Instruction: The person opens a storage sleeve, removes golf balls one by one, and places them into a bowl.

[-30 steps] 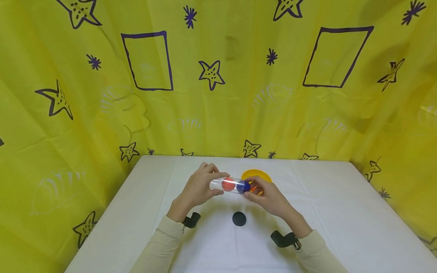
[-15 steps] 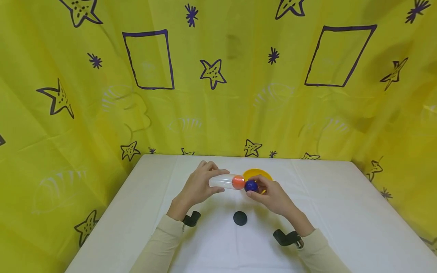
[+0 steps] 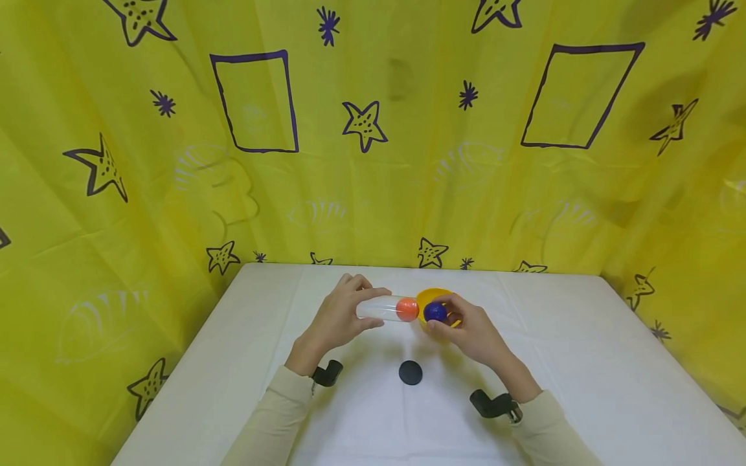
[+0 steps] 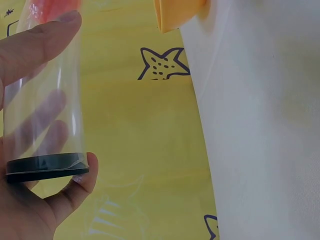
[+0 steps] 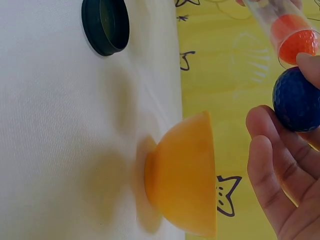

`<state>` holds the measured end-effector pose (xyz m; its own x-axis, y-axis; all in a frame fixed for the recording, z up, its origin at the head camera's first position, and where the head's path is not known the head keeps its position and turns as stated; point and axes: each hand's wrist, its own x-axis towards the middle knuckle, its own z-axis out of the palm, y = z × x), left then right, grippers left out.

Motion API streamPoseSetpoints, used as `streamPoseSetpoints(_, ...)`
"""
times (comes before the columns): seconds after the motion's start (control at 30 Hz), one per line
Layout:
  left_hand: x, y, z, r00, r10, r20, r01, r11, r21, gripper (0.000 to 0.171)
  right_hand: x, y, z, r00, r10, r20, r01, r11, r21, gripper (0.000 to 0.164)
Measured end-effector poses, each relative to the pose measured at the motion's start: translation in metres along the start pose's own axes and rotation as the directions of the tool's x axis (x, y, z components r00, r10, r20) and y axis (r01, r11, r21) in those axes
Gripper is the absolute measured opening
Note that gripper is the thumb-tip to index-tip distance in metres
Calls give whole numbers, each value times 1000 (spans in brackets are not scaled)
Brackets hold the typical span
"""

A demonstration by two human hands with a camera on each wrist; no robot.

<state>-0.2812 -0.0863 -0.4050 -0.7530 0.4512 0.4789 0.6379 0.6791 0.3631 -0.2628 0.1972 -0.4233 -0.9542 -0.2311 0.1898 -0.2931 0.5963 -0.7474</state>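
My left hand (image 3: 338, 316) grips a clear plastic tube (image 3: 377, 307), lying nearly level above the table with its open end toward the right. An orange ball (image 3: 407, 309) sits inside at that open end. The dark cap (image 4: 47, 167) at the tube's other end shows in the left wrist view. Between thumb and fingers, my right hand (image 3: 474, 331) pinches a dimpled blue golf ball (image 5: 298, 99), just outside the tube's mouth. Below and behind that hand stands a yellow bowl (image 5: 182, 175); whatever is inside it is hidden.
A loose black cap (image 3: 410, 373) lies on the white-covered table (image 3: 373, 427) between the forearms. Yellow curtains (image 3: 408, 194) with drawn stars hang behind the table and at both sides.
The blue ball has come out of the tube and moved right in my right hand, toward the bowl. The orange ball has slid to the tube's open end. My left hand has barely moved.
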Motion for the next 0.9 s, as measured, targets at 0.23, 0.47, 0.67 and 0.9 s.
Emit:
streamPoseSetpoints(0.23, 0, -1, 0, 1000, -3, 1, 3, 1000, -6, 51, 2, 2, -6, 992, 100, -79, -100, 995, 2, 55)
streamPoseSetpoints(0.47, 0, -1, -1, 1000, 4, -2, -4, 1000, -4, 50, 5, 11, -11, 974, 169, -154, -172, 985, -10, 52)
streamPoseSetpoints(0.67, 0, -1, -1, 1000, 2, 0, -2, 1000, -6, 51, 6, 19, -13, 965, 187, -183, -198, 979, -43, 54)
streamPoseSetpoints(0.9, 0, -1, -1, 1000, -3, 2, 3, 1000, 1, 51, 6, 28, -13, 962, 211, -173, -227, 971, -78, 54)
